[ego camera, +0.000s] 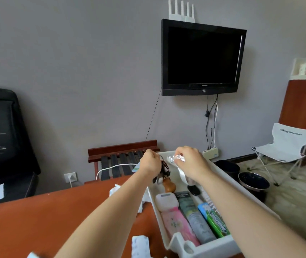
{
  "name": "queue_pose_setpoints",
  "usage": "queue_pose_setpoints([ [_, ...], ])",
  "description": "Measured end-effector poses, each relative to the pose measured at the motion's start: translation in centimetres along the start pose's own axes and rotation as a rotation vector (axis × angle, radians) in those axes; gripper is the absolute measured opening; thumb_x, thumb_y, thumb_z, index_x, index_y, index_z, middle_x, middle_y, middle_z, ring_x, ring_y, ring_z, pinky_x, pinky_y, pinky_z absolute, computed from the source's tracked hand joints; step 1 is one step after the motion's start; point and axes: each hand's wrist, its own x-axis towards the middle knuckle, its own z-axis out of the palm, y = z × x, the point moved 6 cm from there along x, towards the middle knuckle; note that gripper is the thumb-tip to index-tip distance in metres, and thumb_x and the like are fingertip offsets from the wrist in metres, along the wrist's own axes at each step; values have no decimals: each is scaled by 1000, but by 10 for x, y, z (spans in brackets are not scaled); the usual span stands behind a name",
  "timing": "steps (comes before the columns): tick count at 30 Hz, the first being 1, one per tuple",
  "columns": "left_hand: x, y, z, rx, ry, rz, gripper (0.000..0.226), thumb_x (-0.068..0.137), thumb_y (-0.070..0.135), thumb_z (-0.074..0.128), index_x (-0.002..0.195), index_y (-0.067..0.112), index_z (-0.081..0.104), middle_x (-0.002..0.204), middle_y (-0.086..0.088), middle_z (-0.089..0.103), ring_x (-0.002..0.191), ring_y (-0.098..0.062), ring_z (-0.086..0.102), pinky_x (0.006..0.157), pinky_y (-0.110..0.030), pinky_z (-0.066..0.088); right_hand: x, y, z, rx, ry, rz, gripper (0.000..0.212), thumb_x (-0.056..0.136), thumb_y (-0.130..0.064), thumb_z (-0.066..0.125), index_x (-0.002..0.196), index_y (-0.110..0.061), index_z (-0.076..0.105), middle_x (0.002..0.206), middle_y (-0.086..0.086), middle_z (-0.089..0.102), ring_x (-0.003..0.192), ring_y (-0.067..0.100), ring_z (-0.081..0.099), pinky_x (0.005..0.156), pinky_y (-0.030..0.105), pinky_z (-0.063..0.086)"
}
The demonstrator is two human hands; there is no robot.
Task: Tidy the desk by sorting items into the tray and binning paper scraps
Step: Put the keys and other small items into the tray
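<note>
Both over the tray's [213, 244] far end: left hand [149, 162] grips hanging keys [164, 172], right hand [191, 159] pinches a clear thing [176, 158], perhaps plastic.

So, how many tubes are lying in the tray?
3, side by side at the tray's near end: pink tube left, grey tube middle, green tube right. The right arm may hide others.

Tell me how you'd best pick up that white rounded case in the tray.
Probably from straight above, fingers pinching the white rounded plastic case near its top. It lies flat, crowded between the white plastic tray wall and a grey squeeze tube.
</note>
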Motion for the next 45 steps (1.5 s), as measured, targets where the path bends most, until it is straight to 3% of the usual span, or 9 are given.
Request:
queue_pose_setpoints([
  [7,5,-6,5,137,12,-72,34,98,16,36,124,-3,49,128,-22,53,117,-36,52,98,-38,44,-2,7,28,51,-210,64,18,91,-25,51,81,-17,64,82,2,65,87,27,60,79,37,49],
  [11,5,-5,7,194,30,-87,34,98,14,37,128,-2,42,131,-21,49,120,-36,49,99,-40,44,-6,6,31,117,-249,67,37,89,-12,41,53,-15,33,54,0,35,64,20,34,57,32,28],
  [14,7,-7,7,229,17,-109,36,96,12,39,130,0,39,132,-20,49,120,-36,50,100,-42,44,-7,6,29,225,-258,116,39,95,-18,39,56,-13,41,62,4,49,67,19,41,61,31,32],
  [19,10,-10,6,327,-39,-99,37,95,12,41,131,1,40,129,-19,52,117,-36,52,100,-41,45,-11,8,28,323,-310,209,43,100,-40,33,101,-10,63,72,1,55,72,19,53,75,31,40],
  [26,-1,-2,14,467,-16,148,30,99,16,36,111,-3,56,114,-21,59,101,-35,60,80,-35,47,-10,10,35,343,-309,161,44,97,-30,43,56,-17,43,57,-4,44,57,13,41,58,27,33],
  [30,-5,2,10,445,-26,258,25,96,6,37,103,1,60,101,-19,61,95,-34,59,82,-35,48,-8,11,33,294,-290,108,30,95,-19,46,69,-9,57,65,2,51,69,17,48,65,29,35],
  [36,-12,8,-10,452,-49,363,36,96,8,41,129,9,55,132,-11,56,121,-27,53,99,-30,42,-8,2,18,172,-198,27,18,90,-18,53,96,-15,70,82,-6,56,87,17,56,81,31,46],
  [42,-38,24,-39,621,-223,376,31,93,5,36,95,-5,64,100,-20,65,83,-30,58,73,-35,48,-18,-26,-20,31,-181,-56,17,89,-18,54,93,-15,71,96,-2,61,99,16,54,86,30,45],
  [45,-59,34,-63,685,-285,385,33,97,14,37,98,-4,64,98,-17,63,86,-31,59,75,-36,46,-30,-48,-40,12,-223,-57,15,86,-16,55,82,-20,68,90,-1,65,93,18,59,84,32,48],
])
